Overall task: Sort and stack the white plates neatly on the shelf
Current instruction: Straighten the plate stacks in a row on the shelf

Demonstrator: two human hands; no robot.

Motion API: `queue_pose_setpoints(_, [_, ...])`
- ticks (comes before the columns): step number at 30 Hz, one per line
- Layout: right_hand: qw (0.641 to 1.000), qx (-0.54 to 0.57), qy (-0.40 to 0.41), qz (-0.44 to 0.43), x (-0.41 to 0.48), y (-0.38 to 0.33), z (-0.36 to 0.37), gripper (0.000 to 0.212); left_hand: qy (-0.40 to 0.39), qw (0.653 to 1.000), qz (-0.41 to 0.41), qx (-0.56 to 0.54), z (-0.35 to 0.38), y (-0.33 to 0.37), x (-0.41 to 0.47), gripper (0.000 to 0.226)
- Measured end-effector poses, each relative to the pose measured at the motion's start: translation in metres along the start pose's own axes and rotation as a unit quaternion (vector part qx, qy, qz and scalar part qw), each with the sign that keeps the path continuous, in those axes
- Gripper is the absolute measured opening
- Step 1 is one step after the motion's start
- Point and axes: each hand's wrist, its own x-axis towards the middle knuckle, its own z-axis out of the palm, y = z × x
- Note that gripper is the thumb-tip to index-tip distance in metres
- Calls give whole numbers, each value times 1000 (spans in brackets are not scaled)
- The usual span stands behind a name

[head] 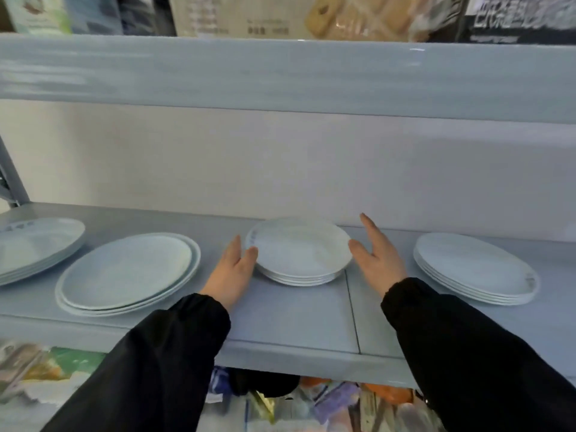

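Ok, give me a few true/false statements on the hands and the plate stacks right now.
1. The left hand and the right hand flank the centre stack. True.
2. The centre stack is lifted off the shelf. False: it rests on the shelf.
3. The right hand rests on the right stack. False: it is beside the centre stack, apart from the right stack.
4. The left hand touches the centre stack's rim. True.

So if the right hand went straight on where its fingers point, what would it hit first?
Probably the back wall; the right hand points past the middle stack and its right rim. Depth is unclear, so it might graze that rim.
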Motion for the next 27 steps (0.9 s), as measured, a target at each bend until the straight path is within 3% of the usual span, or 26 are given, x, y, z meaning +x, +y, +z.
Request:
queue_pose_setpoints(2, [999,30,-15,37,6,18,3,61,9,999,-18,-25,1,0,9,62])
queue_pose_setpoints(4, [996,60,-34,58,13,24,7,59,9,1000,-15,17,2,0,18,60])
queue_pose_setpoints(8, [992,-14,-105,65,20,32,17,48,0,997,-28,74,8,-2,28,61])
queue_pose_setpoints(12, [992,-19,-102,67,21,34,19,38,-4,993,-36,110,11,-3,31,59])
queue_pose_setpoints(27, [991,-53,-92,80,-27,10,23,37,-38,982,-31,183,-14,0,-20,59])
